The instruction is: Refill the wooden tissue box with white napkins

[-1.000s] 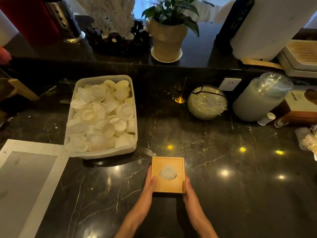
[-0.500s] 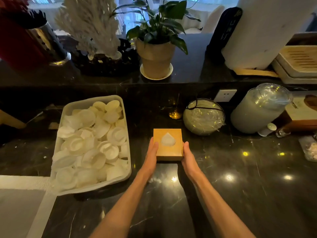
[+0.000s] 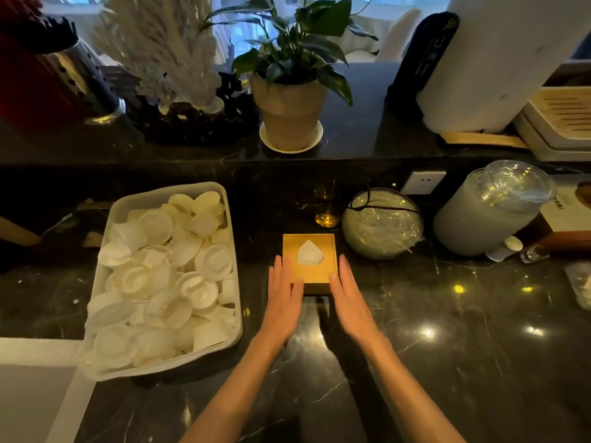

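Note:
The square wooden tissue box (image 3: 327, 247) sits on the black marble counter, close to the raised back ledge. A white napkin (image 3: 309, 256) pokes up in a point through the round hole in its lid. My left hand (image 3: 283, 298) lies flat, palm down, at the box's near left corner, with its fingertips over the left edge. At the near right corner my right hand (image 3: 350, 298) is also flat, its thumb touching the box. Neither hand has its fingers curled around the box.
A grey plastic tub (image 3: 166, 190) full of white round lids stands left of the box. Right of the box are a wrapped glass bowl (image 3: 382, 223) and a lying wrapped cup stack (image 3: 492, 206). A potted plant (image 3: 291, 116) stands on the ledge, and a white mat (image 3: 32, 378) lies at the near left.
The box moved away from me to a spot near the back ledge. My hands went from gripping its sides to lying flat at its near corners.

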